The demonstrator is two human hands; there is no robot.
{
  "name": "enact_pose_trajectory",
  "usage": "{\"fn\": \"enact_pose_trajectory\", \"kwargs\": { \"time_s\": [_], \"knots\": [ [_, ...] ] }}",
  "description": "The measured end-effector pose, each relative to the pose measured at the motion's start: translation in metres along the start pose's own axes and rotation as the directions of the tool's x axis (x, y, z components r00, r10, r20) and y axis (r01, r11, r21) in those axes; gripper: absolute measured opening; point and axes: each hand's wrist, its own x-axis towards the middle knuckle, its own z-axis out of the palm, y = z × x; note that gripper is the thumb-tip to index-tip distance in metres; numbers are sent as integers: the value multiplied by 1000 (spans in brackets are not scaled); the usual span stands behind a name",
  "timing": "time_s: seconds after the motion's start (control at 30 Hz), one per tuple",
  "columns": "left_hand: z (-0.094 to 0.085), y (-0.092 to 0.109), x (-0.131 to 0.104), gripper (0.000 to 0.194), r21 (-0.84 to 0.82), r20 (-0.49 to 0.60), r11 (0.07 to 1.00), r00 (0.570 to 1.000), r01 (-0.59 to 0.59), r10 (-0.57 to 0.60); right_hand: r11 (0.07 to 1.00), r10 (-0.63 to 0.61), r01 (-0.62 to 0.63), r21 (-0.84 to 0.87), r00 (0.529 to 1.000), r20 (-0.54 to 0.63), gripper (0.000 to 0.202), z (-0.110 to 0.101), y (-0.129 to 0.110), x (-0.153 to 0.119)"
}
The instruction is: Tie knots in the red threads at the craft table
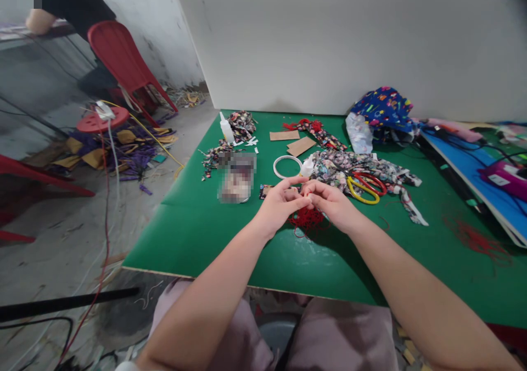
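My left hand and my right hand meet over the green table, fingertips pinched together on a tangle of red thread that hangs just below them. Right behind the hands lie a white ring, a small white glue bottle and patterned fabric strips. Scissors with red and yellow handles rest on that fabric, right of my right hand.
Farther back lie brown card pieces, another glue bottle, fabric scraps and a blue patterned cloth. Loose red thread lies at right. A blue board borders the right side. Red chairs and another person are at left.
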Motion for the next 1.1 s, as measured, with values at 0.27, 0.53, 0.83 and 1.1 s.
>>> {"fn": "enact_pose_trajectory", "kwargs": {
  "time_s": [0.27,0.53,0.83,1.1],
  "knots": [
    [5,4,-2,48,-91,-7,996,1000,22,-23,1000,5,-4,12,998,-66,18,2,0,0],
    [12,4,-3,43,-27,-98,1000,995,-5,2,977,-143,100,-189,961,-236,12,3,-4,0],
    [12,3,-4,19,530,-256,844,933,-82,252,957,-206,135,-256,939,-276,9,6,-3,1],
    [16,5,-6,17,608,-271,790,915,-79,300,971,-195,135,-198,925,-326,8,6,-3,1]
  ]
}}
